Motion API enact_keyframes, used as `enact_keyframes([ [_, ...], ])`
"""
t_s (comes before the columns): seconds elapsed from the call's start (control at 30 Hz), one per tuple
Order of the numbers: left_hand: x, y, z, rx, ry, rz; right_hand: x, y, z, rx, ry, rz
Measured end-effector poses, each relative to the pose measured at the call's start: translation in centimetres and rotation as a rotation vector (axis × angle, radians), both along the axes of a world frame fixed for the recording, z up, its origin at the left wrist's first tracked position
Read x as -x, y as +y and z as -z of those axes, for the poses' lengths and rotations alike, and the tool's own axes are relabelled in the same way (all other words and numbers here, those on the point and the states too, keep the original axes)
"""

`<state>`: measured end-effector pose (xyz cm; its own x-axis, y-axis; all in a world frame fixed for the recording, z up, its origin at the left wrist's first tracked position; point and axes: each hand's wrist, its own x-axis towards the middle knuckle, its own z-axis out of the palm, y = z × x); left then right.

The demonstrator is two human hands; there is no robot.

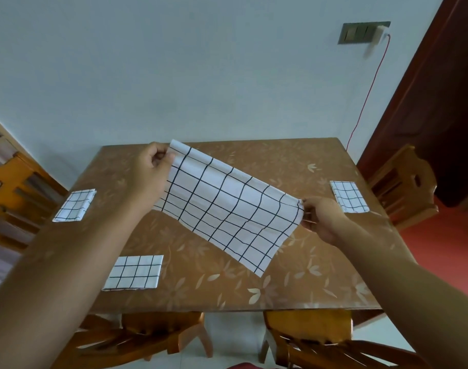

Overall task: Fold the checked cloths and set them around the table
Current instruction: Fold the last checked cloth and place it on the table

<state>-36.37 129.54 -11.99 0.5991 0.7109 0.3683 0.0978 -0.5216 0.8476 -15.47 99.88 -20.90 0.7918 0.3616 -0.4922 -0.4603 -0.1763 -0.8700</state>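
Table [294,166] first: it is a brown rectangle with a smooth, shiny cover printed with pale flowers and leaves, pushed against a plain light wall. Wooden chairs stand at its sides and at the near edge, so I judge that each folded cloth marks one seat.

Above the middle of the table hangs the cloth in hand [227,209], white with thin black lines in a grid. It is a long strip, probably already doubled once, thin and soft; it sags a little between the two grips and its lower corner hangs down toward the table top. It is held stretched and lifted, I think, so the edges can be matched before the next fold.

Three cloths are already folded into small flat squares and lie on the table: the left cloth [74,206] near the left edge, the right cloth [348,197] near the right edge beside a chair, and the near cloth [133,272] at the near-left place. The near-right place has none yet, so this one probably goes there.

The left hand [150,169] is closed, pinching the far upper corner between thumb and fingers. The right hand [322,217] pinches the opposite short end, lower and closer, fingers narrow around the hem.
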Motion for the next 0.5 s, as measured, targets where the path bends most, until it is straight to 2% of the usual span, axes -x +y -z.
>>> enact_keyframes([
  [0.1, 0.8, -0.2, 0.8, 0.008, -0.008, -0.022, -0.1, 0.1, -0.1, -0.084, 0.053, -0.001],
  [0.33, 1.7, -0.7, 1.9, 0.023, -0.028, 0.015, 0.2, 0.5, 0.3, -0.014, -0.048, -0.092],
  [0.5, 2.5, -0.9, 2.7, -0.048, 0.025, 0.026, 0.4, 0.7, 0.4, -0.076, 0.045, 0.048],
])
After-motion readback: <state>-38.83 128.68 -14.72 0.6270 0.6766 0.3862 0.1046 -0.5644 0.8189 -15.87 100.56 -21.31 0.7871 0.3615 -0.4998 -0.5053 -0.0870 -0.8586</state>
